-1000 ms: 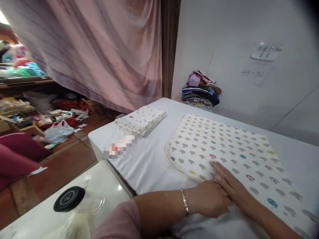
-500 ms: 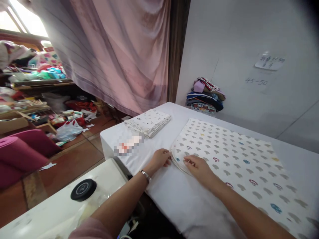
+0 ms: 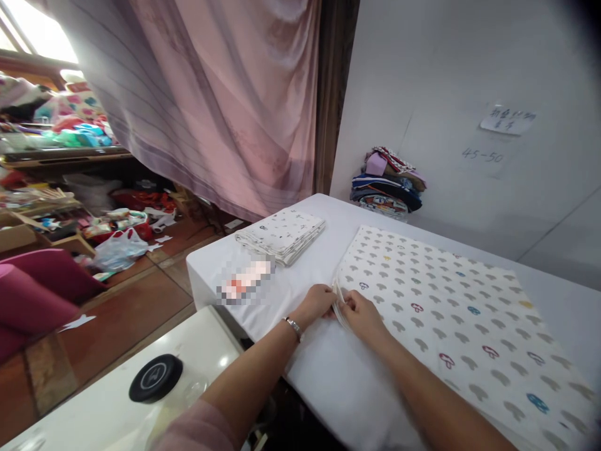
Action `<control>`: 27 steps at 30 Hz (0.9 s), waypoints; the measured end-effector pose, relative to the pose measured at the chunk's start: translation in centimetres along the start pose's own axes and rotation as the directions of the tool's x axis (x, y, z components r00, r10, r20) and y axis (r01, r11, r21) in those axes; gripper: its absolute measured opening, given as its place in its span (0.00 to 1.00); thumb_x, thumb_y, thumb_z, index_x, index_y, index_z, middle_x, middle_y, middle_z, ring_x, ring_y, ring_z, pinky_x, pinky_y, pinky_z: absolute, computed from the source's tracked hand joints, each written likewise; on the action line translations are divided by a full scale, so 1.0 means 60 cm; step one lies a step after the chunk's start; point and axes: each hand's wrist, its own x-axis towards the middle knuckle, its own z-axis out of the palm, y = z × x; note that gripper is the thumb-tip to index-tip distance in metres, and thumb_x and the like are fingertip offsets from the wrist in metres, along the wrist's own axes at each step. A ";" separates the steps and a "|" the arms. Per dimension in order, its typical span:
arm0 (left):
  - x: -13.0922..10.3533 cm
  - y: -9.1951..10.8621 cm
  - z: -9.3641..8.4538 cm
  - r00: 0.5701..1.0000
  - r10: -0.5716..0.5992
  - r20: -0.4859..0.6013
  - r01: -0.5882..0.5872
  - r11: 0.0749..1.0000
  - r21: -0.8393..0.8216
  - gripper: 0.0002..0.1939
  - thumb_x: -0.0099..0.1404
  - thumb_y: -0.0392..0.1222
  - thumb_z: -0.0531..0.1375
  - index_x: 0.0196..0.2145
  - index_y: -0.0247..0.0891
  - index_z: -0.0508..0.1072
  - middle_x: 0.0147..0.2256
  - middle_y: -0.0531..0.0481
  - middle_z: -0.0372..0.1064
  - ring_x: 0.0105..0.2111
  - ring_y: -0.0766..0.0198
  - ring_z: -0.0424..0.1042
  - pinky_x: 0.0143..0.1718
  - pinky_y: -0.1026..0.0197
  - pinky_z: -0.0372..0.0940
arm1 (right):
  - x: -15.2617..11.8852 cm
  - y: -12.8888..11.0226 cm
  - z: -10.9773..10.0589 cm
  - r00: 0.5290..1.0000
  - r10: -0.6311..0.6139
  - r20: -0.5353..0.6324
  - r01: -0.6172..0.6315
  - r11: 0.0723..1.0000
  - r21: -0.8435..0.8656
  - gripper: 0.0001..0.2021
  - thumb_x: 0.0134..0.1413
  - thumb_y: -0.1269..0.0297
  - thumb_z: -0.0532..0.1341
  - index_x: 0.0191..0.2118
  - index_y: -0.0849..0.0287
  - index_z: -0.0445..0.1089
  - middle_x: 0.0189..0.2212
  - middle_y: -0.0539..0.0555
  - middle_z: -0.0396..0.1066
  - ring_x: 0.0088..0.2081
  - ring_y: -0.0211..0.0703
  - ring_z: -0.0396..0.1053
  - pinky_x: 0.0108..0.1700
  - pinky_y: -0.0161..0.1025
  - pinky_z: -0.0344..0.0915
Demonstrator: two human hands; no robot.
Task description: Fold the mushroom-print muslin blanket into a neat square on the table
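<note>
A white cloth (image 3: 432,294) printed with grey and coloured mushroom shapes lies spread over the right part of the white-covered table (image 3: 323,369). At its rounded near-left corner, which shows several layered edges, my left hand (image 3: 320,302) pinches the rim with fingers closed. Just to the right, my right hand (image 3: 364,313) has thumb and fingers pressed together on the same corner. The two hands are close together, and the corner is slightly raised between them. Further back on the left rests a folded stack of white printed cloth (image 3: 282,235).
A blurred-out item (image 3: 246,280) lies before the folded stack. At the lower left, a black round lid (image 3: 156,377) sits on a white surface. Folded clothes (image 3: 387,181) are piled by the wall. A pink curtain (image 3: 244,106) hangs behind the table.
Both hands have come together at the cloth's corner and closed on it. The corner has shifted slightly right and lifted. The view has moved slightly.
</note>
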 end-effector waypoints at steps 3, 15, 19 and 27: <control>-0.001 -0.001 0.001 1.000 0.005 -0.027 -0.005 1.000 0.010 0.04 0.50 0.32 0.52 0.25 0.34 0.66 0.12 0.54 0.61 0.16 0.64 0.65 0.16 0.67 0.54 | -0.010 0.000 0.005 0.998 -0.017 -0.067 0.023 0.995 0.093 0.05 0.50 0.62 0.54 0.27 0.55 0.59 0.17 0.43 0.61 0.20 0.35 0.58 0.24 0.32 0.51; -0.002 -0.021 0.005 0.985 0.116 -0.128 -0.116 0.993 0.011 0.04 0.50 0.33 0.52 0.26 0.36 0.64 0.15 0.55 0.63 0.15 0.67 0.64 0.16 0.68 0.55 | -0.014 -0.015 0.021 0.988 -0.091 -0.123 0.084 0.995 -0.062 0.07 0.42 0.70 0.52 0.32 0.55 0.60 0.16 0.42 0.55 0.20 0.36 0.57 0.25 0.32 0.50; 0.000 -0.026 0.006 0.984 0.127 -0.124 -0.126 0.992 0.020 0.05 0.50 0.33 0.51 0.27 0.37 0.65 0.14 0.56 0.62 0.15 0.68 0.63 0.16 0.68 0.55 | -0.015 -0.021 0.014 0.986 -0.080 -0.145 0.059 0.987 -0.148 0.06 0.42 0.71 0.52 0.29 0.55 0.60 0.15 0.43 0.56 0.19 0.36 0.56 0.25 0.33 0.50; 0.000 -0.030 0.005 0.981 0.156 -0.119 -0.154 0.988 0.020 0.02 0.54 0.35 0.52 0.25 0.37 0.64 0.17 0.57 0.62 0.15 0.70 0.61 0.17 0.68 0.53 | -0.011 -0.019 0.029 0.997 -0.079 -0.014 0.079 0.996 -0.030 0.03 0.44 0.71 0.53 0.25 0.56 0.59 0.19 0.46 0.62 0.23 0.36 0.60 0.26 0.33 0.53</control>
